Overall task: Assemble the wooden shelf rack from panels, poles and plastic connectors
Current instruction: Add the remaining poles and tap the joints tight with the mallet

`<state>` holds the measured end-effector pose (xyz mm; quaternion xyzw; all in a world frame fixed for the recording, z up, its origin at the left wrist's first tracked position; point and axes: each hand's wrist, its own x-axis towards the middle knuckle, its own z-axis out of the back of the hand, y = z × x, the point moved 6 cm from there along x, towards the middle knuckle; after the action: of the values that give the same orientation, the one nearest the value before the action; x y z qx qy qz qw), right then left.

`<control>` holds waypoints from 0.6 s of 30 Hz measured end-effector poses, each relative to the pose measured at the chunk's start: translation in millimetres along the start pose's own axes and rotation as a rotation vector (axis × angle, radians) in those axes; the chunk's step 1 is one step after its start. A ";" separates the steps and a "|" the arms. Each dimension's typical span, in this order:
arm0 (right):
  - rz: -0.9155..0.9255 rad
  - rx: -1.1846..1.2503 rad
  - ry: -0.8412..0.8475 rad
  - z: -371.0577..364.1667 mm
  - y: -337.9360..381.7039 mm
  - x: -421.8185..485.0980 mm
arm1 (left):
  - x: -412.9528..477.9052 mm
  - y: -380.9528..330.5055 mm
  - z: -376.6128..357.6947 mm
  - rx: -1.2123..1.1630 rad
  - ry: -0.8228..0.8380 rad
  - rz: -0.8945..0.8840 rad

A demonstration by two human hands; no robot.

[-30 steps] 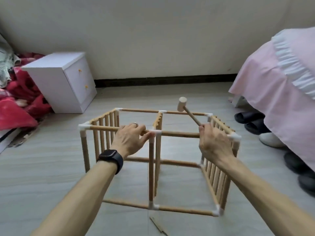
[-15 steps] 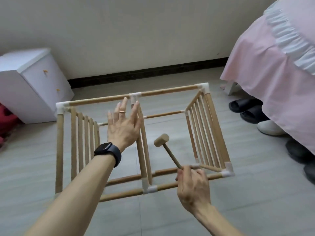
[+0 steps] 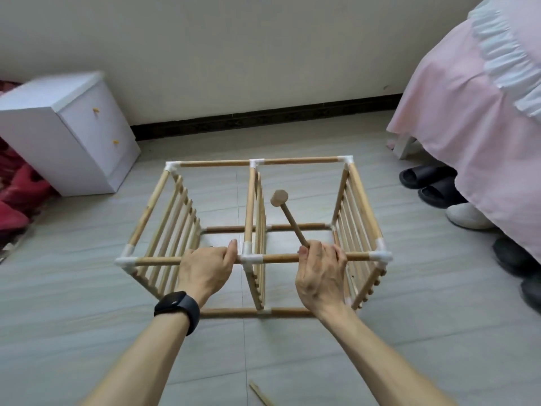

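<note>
The wooden shelf rack (image 3: 251,206) is standing on the tiled floor (image 3: 87,317) in the middle of the room, right in front of the person. It is showing three slatted panels, one at each end and one in the centre, joined by round poles and white corner pieces.

The left hand (image 3: 205,268) is curling its fingers around the near top pole (image 3: 281,257), just at the 9 o'clock side of the white plastic connector (image 3: 248,257) in the middle. A black smartwatch (image 3: 177,306) is sitting on this wrist.

The right hand (image 3: 319,273) is wrapping the same pole at the 3 o'clock side of that connector, and it is also holding the handle of a wooden mallet (image 3: 288,215). The mallet is pointing from the hand toward 11 o'clock, with its head hanging over the right compartment.

From the rack, a white cabinet (image 3: 67,133) is standing at 10 o'clock, a pink bed cover (image 3: 468,112) is hanging at 2 o'clock, black slippers (image 3: 424,183) are lying at 3 o'clock, and a thin wooden strip (image 3: 260,398) is lying at 6 o'clock.
</note>
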<state>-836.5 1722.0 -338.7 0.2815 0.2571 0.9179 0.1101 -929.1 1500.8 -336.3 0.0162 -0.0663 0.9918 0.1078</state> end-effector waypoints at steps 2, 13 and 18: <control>0.008 0.006 0.015 6.1 -3.5 -5.7 | -12.4 -1.9 -0.9 0.017 0.015 0.004; -0.014 0.334 0.229 56.8 -6.2 -40.4 | -76.5 12.7 1.5 0.028 -0.082 -0.219; 0.007 0.204 0.451 63.8 -2.9 -75.8 | -92.6 45.4 3.7 0.147 -0.046 -0.031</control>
<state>-737.9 1724.3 -329.8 0.0799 0.3655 0.9272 0.0177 -848.4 1436.7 -342.7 0.0477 0.0044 0.9916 0.1200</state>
